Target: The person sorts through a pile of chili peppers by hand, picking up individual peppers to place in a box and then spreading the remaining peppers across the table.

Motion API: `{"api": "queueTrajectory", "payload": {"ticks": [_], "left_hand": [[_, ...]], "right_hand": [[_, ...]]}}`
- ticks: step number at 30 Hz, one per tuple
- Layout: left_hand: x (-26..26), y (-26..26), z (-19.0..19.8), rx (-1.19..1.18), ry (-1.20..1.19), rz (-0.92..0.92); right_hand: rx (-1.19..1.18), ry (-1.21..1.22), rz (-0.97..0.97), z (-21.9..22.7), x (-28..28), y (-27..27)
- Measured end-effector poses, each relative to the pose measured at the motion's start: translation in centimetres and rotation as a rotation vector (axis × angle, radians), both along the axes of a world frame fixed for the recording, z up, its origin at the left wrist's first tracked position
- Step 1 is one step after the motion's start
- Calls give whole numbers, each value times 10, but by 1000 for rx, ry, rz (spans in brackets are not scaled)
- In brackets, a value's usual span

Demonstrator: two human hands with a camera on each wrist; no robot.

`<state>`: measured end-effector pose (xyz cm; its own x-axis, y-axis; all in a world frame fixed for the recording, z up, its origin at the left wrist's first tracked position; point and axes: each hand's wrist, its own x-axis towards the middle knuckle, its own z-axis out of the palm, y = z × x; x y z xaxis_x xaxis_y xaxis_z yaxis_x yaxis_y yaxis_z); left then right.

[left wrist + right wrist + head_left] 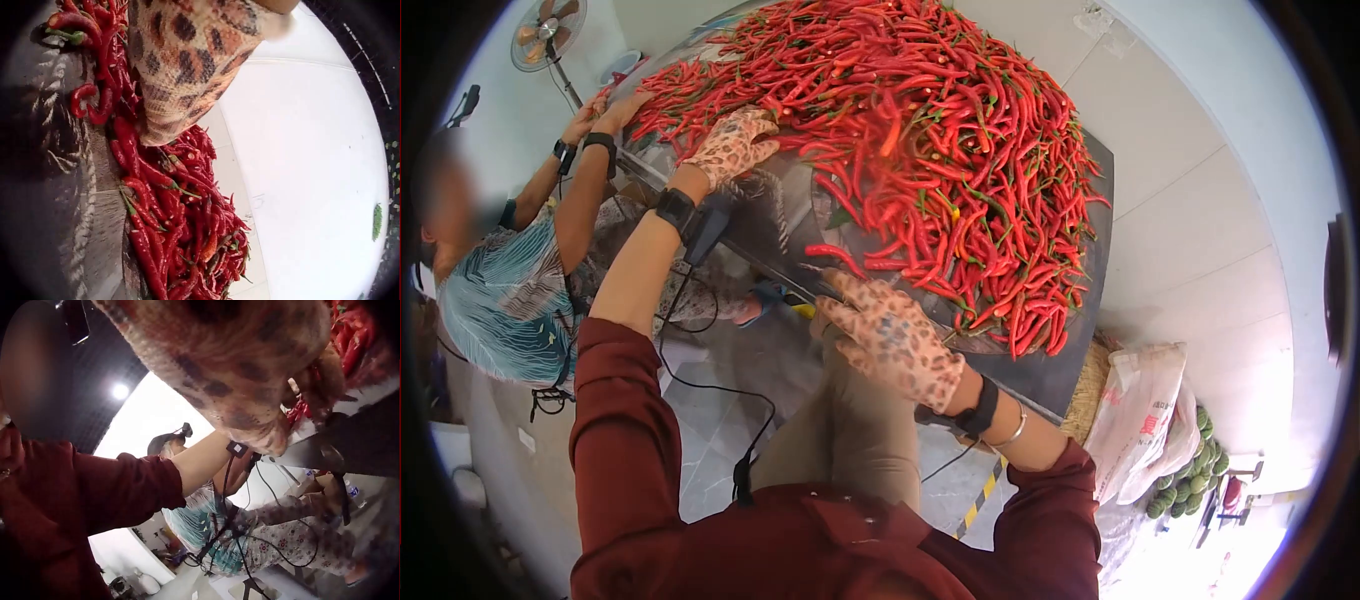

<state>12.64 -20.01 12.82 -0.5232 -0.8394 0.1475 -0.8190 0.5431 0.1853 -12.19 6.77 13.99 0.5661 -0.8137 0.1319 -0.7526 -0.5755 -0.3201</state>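
A big heap of red chillies [940, 130] covers a dark table [1050, 370]. Both of my hands wear leopard-print gloves. My left hand [735, 145] rests with its fingers spread on the heap's near left edge; in the left wrist view the glove [187, 69] lies on the chillies [181, 225]. My right hand [890, 335] is at the table's near edge, just below a loose chilli [835, 255]. In the right wrist view its fingers [312, 381] curl around what looks like a red chilli [299, 412].
Another person [500, 280] stands at the left and reaches both hands [600, 105] into the heap's far left side. A fan [548, 30] stands behind them. A white sack [1140, 410] and green melons [1190, 470] lie on the floor at the right.
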Motion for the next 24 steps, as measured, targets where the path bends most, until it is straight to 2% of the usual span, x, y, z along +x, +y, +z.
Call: {"api": "queueTrajectory", "payload": {"ticks": [1, 2, 4, 5, 8, 12, 13, 16, 18, 20, 21, 22, 24], "left_hand": [[1, -3, 2, -26, 121, -76], [3, -4, 2, -26, 113, -71], [-4, 1, 10, -103, 256, -41], [-11, 5, 19, -41, 324, -14], [-35, -12, 11, -141, 385, -59], [-61, -22, 1, -55, 243, 92], [-63, -24, -2, -56, 244, 91], [-65, -32, -8, -14, 202, 161], [-60, -31, -12, 1, 252, 163], [-55, -29, -16, -93, 370, 101], [-56, -26, -21, -124, 514, 104], [-56, -15, -8, -126, 513, 102], [-58, 6, 24, 334, 672, 98]], "right_hand": [[11, 8, 27, -4, 4, -7], [24, 14, 54, -5, 9, -15], [72, 36, 48, 7, 16, -31], [118, 70, 40, 13, 18, -38], [35, 40, -27, -2, 13, -57], [19, 12, -128, -16, 5, -69], [79, 6, -138, -11, 4, -69], [46, -20, -101, -17, -4, -70], [47, -30, -97, -14, -6, -68], [41, -42, -91, -10, -5, -67], [55, -63, -99, -8, -5, -66], [69, -83, -108, -6, -4, -64], [37, -177, -93, -6, -9, -64]]}}
